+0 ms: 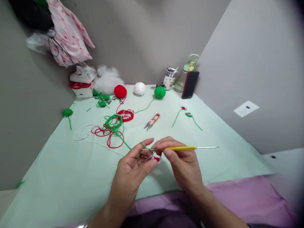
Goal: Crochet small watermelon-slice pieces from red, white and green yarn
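My left hand point(136, 166) pinches a small red and white crochet piece point(156, 157) between thumb and fingers. Green yarn point(125, 144) runs from the table up to its fingers. My right hand point(182, 161) is closed around the yellow handle of a crochet hook point(182, 148), which lies nearly level. The hook's left tip is at the top of the piece, where green yarn meets it; whether a loop sits on the tip is too small to tell. Beyond the hands lie orange thread snips point(153, 121), apart from both.
Loose red, green and white strands tangle beside a green yarn coil point(113, 122). Behind stand red point(120, 91), white point(139, 88) and green yarn balls point(160, 92), with white stuffing point(108, 79). Two small crochet pieces point(188, 114) lie right, before a phone point(190, 85) and bottle point(181, 80).
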`<state>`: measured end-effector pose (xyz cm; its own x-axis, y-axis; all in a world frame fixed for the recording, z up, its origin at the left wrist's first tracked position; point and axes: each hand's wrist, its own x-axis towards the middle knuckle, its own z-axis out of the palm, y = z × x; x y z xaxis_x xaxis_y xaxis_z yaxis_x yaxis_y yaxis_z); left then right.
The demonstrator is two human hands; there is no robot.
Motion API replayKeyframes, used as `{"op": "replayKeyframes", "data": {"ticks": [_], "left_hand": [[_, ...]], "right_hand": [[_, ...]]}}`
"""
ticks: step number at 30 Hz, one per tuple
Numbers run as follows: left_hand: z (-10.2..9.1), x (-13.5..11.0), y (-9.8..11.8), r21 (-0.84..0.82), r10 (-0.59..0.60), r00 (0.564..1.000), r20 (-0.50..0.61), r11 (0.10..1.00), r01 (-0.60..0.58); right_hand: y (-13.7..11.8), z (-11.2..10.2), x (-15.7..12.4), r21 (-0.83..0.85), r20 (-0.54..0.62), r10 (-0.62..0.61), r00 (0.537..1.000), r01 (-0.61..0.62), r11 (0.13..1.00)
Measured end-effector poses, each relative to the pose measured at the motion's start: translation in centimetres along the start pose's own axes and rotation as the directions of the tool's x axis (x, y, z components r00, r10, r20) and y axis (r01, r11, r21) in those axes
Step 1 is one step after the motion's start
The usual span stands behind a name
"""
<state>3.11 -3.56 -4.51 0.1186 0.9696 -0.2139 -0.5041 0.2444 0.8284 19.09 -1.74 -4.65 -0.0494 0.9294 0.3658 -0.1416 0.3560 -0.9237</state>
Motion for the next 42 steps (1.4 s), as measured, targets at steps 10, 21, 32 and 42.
{"op": "replayKeyframes", "data": {"ticks": [10,21,32,42], "left_hand": [[0.1,-0.2,0.1,-0.112,-0.072,0.997,0.019,0.991,0.074],[0.6,-0.2,0.0,-0.224,-0.069,0.997,-0.029,0.973,0.060],[-0.6,0.1,0.9,-0.305,-0.096,0.984,0.148,0.942,0.138],[-0.5,-0.1,-0.2,-0.014,-0.009,0.996,0.092,1.000,0.011]], "right_hand": [[-0.6,0.2,-0.1,-0.096,0.081,-0.115,0.990,0.122,0.988],[-0.5,0.3,-0.6,-0.100,0.088,-0.120,0.989,0.128,0.987],[-0.7,-0.9,0.4,0.307,-0.008,0.216,0.976,-0.204,0.930],[0.2,-0.4,0.0,0.151,0.079,0.107,0.991,-0.118,0.981]]}}
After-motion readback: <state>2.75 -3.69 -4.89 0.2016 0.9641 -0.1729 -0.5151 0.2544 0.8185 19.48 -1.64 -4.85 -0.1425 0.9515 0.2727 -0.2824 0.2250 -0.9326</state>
